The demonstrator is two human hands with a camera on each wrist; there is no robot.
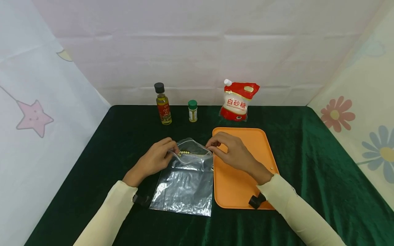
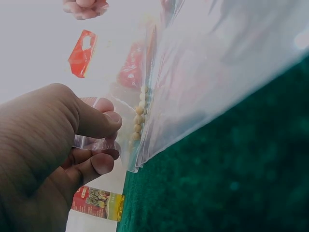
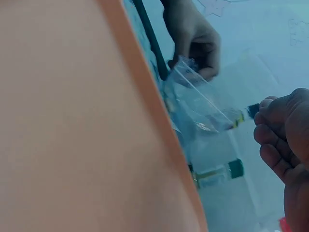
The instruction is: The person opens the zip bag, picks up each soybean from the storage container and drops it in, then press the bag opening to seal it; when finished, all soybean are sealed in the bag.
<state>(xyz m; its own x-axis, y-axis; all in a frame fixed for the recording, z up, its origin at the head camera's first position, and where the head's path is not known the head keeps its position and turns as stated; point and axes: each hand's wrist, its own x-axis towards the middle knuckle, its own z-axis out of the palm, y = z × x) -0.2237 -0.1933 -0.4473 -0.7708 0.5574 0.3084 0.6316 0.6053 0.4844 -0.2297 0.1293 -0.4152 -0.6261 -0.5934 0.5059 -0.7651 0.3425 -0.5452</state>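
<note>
A clear plastic zip bag [image 1: 186, 191] lies on the green cloth with its mouth spread apart. My left hand [image 1: 155, 157] pinches the left side of the bag's mouth between thumb and fingers; in the left wrist view the left hand [image 2: 63, 140] grips the film beside a row of small yellowish beads [image 2: 138, 121]. Those beads [image 1: 184, 152] show inside the mouth in the head view. At the mouth's right corner my right hand [image 1: 235, 152] pinches the edge, over the orange tray. The right wrist view shows the right hand [image 3: 287, 135] with thumb and forefinger together at the bag's edge.
An orange tray [image 1: 234, 191] lies right of the bag, with a tiny pale piece [image 1: 272, 168] on it. Behind stand an oil bottle [image 1: 163, 109], a small green-capped jar [image 1: 192, 111] and a red and white sugar pouch [image 1: 236, 102]. A fabric wall rises behind them.
</note>
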